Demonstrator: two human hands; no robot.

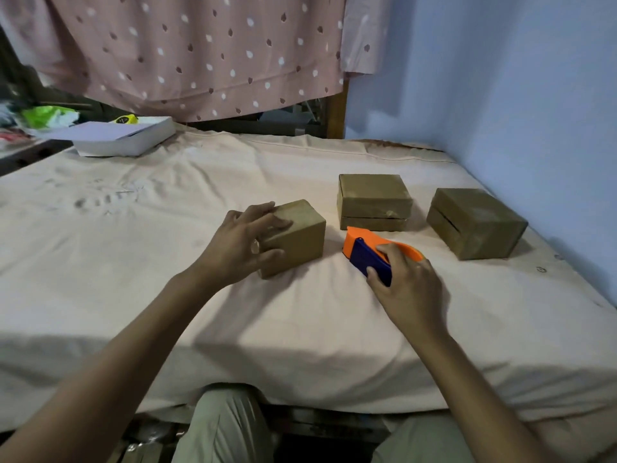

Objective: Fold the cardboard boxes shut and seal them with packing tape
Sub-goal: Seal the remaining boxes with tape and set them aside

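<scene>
Left hand (248, 240) gripping the near cardboard box (297, 237) on the bed (167, 295), right hand (405, 285) holding the orange-blue tape dispenser (370, 253); two more boxes (374, 202) sit behind.

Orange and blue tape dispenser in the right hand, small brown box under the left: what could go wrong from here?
1. The soft cream bed sheet may give under pressure, so the small brown cardboard box could tip or slide; the left hand grips only its near end.
2. The right hand holds the orange and blue tape dispenser low on the sheet, where its front edge might snag fabric.
</scene>
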